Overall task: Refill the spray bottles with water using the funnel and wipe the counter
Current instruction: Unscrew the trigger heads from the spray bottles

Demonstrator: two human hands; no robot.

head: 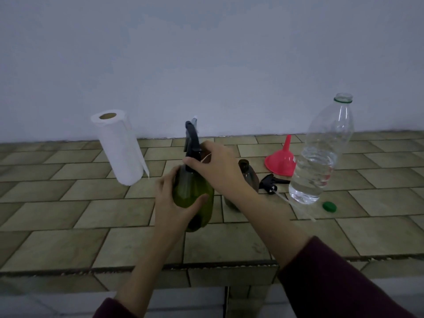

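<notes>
A green spray bottle [195, 191] stands on the tiled counter [68, 237] in the middle. My left hand [174, 203] grips its body from the left. My right hand [215, 166] is curled round its black spray head [192, 141] at the neck. Behind my right wrist stands a brown spray bottle [246, 173], open at the top, partly hidden. Its black spray head [271, 181] with a long white tube lies beside it. A red funnel [283, 160] sits upside down further right. A clear water bottle [321, 157], uncapped and partly full, stands at the right.
A white paper towel roll [119, 145] stands at the back left. A green bottle cap [329, 207] lies near the water bottle's base. A pale wall [206, 65] runs behind the counter, and the counter's front edge is close to me.
</notes>
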